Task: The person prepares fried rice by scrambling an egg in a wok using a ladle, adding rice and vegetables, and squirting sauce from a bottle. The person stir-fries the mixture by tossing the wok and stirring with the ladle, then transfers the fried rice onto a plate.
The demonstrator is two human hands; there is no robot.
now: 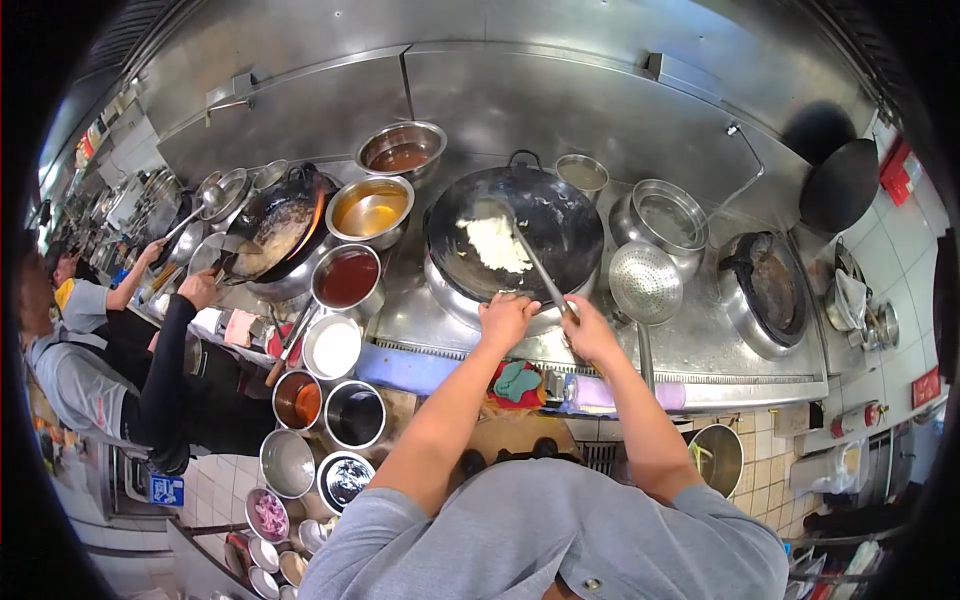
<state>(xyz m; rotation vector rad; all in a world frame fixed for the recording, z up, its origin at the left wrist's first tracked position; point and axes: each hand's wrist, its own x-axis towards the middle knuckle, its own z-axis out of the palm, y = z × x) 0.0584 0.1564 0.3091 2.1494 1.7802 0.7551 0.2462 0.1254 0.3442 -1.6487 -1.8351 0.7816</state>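
Large black wok [570,220] sits on a metal ring in the steel worktop [720,372], directly ahead of the person. Pale, lumpy food [496,244] lies left of centre inside it; small bits cling to the wall further right.

Right hand [592,330]: grip closed round the wooden end of a long-handled ladle [541,268]. Shaft slants up and left over the near rim, head against the food's upper edge.

Left hand [508,320]: at the wok's near rim, fingers bent. Cannot tell whether this grip is closed on a handle.

Right of wok: perforated strainer [645,283], handle toward the person; steel pot [668,220] behind it. Left: bowl of amber liquid [371,208], pot of dark red sauce [347,277], container of white contents [332,347]. Further left, a co-worker's hand [198,289] near a second wok [280,228].
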